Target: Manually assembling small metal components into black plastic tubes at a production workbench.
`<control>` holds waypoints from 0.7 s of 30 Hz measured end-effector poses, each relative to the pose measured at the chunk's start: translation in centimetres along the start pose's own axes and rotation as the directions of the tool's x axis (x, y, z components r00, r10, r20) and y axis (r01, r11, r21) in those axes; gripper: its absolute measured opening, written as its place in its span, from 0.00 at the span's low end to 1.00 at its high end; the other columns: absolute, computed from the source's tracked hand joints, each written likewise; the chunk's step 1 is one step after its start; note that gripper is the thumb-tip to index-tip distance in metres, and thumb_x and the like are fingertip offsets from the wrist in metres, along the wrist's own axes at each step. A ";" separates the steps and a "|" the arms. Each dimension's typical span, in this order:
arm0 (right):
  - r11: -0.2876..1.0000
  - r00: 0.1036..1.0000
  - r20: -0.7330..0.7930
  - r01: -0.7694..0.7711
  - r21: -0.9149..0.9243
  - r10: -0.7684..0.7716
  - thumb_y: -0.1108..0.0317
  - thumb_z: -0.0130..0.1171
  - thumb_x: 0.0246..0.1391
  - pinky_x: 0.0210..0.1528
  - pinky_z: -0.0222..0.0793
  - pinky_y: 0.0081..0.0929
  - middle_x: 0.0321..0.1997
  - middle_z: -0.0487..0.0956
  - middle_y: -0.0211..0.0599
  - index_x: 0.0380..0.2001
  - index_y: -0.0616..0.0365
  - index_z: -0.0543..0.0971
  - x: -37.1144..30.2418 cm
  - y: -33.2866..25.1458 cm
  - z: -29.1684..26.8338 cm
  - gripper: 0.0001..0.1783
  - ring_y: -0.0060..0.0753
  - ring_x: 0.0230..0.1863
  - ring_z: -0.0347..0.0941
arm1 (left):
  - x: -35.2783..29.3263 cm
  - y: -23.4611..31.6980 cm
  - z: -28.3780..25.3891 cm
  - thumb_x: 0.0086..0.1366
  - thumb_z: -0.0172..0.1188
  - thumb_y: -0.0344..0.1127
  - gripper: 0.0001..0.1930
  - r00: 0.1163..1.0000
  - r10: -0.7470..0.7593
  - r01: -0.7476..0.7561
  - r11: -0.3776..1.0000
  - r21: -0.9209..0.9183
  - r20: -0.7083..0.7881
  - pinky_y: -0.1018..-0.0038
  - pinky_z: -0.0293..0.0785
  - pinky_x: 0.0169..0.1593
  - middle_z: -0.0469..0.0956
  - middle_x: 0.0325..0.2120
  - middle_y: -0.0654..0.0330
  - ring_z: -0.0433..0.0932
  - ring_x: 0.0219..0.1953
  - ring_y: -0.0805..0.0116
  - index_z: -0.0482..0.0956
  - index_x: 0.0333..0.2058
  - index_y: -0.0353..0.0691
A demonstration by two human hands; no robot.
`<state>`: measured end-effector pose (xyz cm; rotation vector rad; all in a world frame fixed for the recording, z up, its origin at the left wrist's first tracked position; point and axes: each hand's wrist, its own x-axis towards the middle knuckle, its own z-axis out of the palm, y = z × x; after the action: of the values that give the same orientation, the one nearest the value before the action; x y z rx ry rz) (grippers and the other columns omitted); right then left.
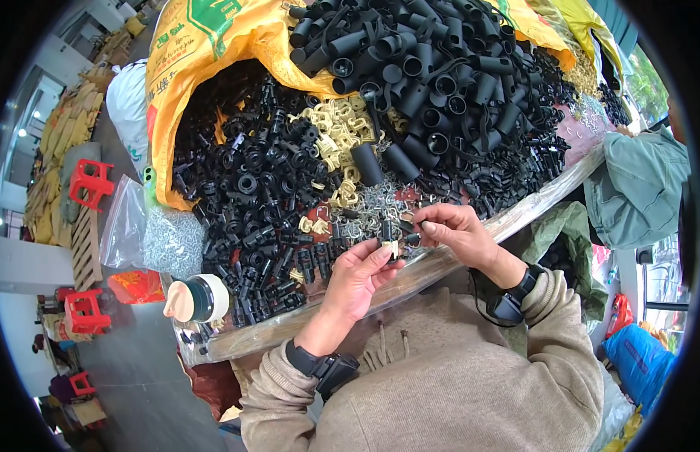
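Note:
My left hand [359, 276] pinches a small black plastic part with a cream clip [390, 239] at its fingertips. My right hand [454, 230] is closed beside it, its fingertips touching the same small assembly from the right. Both hands hover over the near edge of a table [305, 320] heaped with parts. Just beyond my fingers lie small black fittings [252, 188], cream clips [336, 135] and little metal springs or clips [365, 203]. Each wrist carries a black strap with a device.
A large pile of black tubes [433, 68] fills the far table, spilling from a yellow sack [192, 45]. A cup with a cream lid [195, 297] lies at the table's left corner beside a clear bag of metal bits [173, 241]. Red stools [90, 184] stand left; another person's green sleeve [640, 184] is right.

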<state>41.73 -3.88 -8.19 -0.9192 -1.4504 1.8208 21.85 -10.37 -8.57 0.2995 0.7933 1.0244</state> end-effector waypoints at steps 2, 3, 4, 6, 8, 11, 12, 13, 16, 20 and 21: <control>1.000 1.000 0.007 0.007 -0.004 -0.007 0.69 0.51 0.53 0.31 0.65 0.14 0.30 0.73 0.29 0.42 0.64 0.70 -0.2 -0.5 0.7 0.14 0.16 0.27 0.67 | 0.0 -0.1 0.1 0.57 0.56 0.32 0.11 1.000 0.001 -0.001 1.000 -0.006 -0.002 0.84 0.74 0.34 0.75 0.32 0.59 0.76 0.33 0.71 0.72 0.38 0.34; 1.000 1.000 0.010 0.019 -0.007 -0.019 0.69 0.51 0.52 0.31 0.64 0.13 0.30 0.73 0.29 0.41 0.64 0.71 -0.2 -1.0 1.0 0.14 0.16 0.27 0.67 | 0.0 0.0 0.1 0.57 0.55 0.33 0.11 1.000 0.002 -0.002 1.000 -0.008 0.001 0.84 0.74 0.34 0.75 0.32 0.59 0.76 0.33 0.71 0.72 0.38 0.34; 0.999 0.999 0.013 0.032 -0.011 -0.032 0.69 0.52 0.52 0.30 0.64 0.13 0.31 0.73 0.28 0.41 0.64 0.71 -0.2 -1.2 1.2 0.14 0.16 0.27 0.67 | 0.0 0.0 0.1 0.57 0.55 0.33 0.11 1.000 0.003 -0.003 1.000 -0.009 0.003 0.84 0.74 0.34 0.75 0.32 0.59 0.76 0.33 0.71 0.72 0.38 0.34; 0.999 0.999 0.041 0.015 0.044 -0.017 0.68 0.51 0.53 0.30 0.64 0.13 0.30 0.73 0.27 0.41 0.64 0.71 -0.1 -1.0 1.3 0.14 0.15 0.28 0.66 | -0.1 0.0 0.0 0.57 0.55 0.33 0.11 1.000 0.005 -0.005 1.000 -0.011 0.001 0.83 0.74 0.35 0.76 0.32 0.58 0.76 0.33 0.70 0.72 0.38 0.34; 0.988 0.995 0.096 -0.022 0.152 0.007 0.67 0.51 0.54 0.30 0.64 0.14 0.29 0.72 0.24 0.40 0.63 0.71 0.0 -0.8 1.3 0.13 0.13 0.28 0.65 | -0.2 0.0 -0.1 0.58 0.54 0.33 0.11 1.000 0.010 -0.010 1.000 -0.013 -0.001 0.81 0.75 0.36 0.76 0.32 0.57 0.77 0.33 0.67 0.72 0.38 0.35; 0.998 0.990 0.129 0.057 0.021 -0.059 0.69 0.52 0.52 0.29 0.62 0.14 0.28 0.71 0.24 0.39 0.62 0.71 -0.2 -1.2 1.8 0.12 0.15 0.27 0.65 | -0.3 -0.2 -0.2 0.58 0.54 0.34 0.12 1.000 0.002 -0.002 1.000 0.004 0.026 0.80 0.75 0.37 0.76 0.33 0.58 0.77 0.34 0.67 0.72 0.39 0.35; 0.994 0.985 0.147 0.098 -0.044 -0.091 0.70 0.53 0.51 0.29 0.62 0.14 0.28 0.71 0.24 0.38 0.62 0.71 -0.3 -1.4 2.0 0.11 0.16 0.26 0.65 | -0.3 -0.2 -0.3 0.58 0.54 0.34 0.12 0.999 -0.003 0.002 1.000 0.013 0.041 0.79 0.75 0.38 0.76 0.33 0.58 0.76 0.35 0.67 0.72 0.39 0.35; 0.994 0.985 0.146 0.096 -0.043 -0.089 0.70 0.53 0.51 0.29 0.62 0.14 0.28 0.71 0.24 0.38 0.62 0.71 -0.3 -1.5 2.2 0.11 0.16 0.26 0.65 | -0.4 -0.3 -0.1 0.58 0.54 0.34 0.12 0.999 -0.004 0.004 1.000 0.012 0.041 0.79 0.75 0.38 0.76 0.33 0.58 0.76 0.35 0.67 0.72 0.39 0.35; 0.856 0.955 0.160 0.295 -0.424 -0.250 0.72 0.55 0.49 0.29 0.60 0.15 0.26 0.70 0.26 0.35 0.62 0.72 -0.4 -2.1 2.9 0.09 0.17 0.26 0.64 | -0.7 -0.7 0.6 0.58 0.55 0.35 0.13 0.998 -0.005 0.005 1.000 -0.013 0.060 0.78 0.74 0.41 0.75 0.34 0.60 0.76 0.36 0.68 0.72 0.41 0.35; 0.828 0.971 0.037 0.220 -0.515 -0.235 0.75 0.57 0.45 0.28 0.60 0.18 0.25 0.70 0.30 0.32 0.62 0.74 -0.6 -3.3 3.7 0.08 0.22 0.27 0.65 | -0.6 -0.9 0.4 0.57 0.55 0.36 0.15 0.997 -0.027 0.026 1.000 0.010 0.068 0.77 0.73 0.43 0.75 0.35 0.60 0.75 0.37 0.68 0.71 0.42 0.35; 0.827 0.971 0.038 0.222 -0.516 -0.237 0.75 0.57 0.45 0.28 0.60 0.18 0.25 0.70 0.30 0.32 0.62 0.74 -0.5 -3.1 3.7 0.08 0.22 0.27 0.65 | -0.6 -0.8 0.4 0.57 0.55 0.36 0.15 0.997 -0.025 0.025 1.000 0.011 0.069 0.77 0.73 0.43 0.75 0.35 0.60 0.75 0.37 0.68 0.71 0.42 0.35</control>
<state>39.12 -5.73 -4.55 -0.9596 -1.9896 1.2497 22.52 -11.24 -8.47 0.3316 0.7384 0.9817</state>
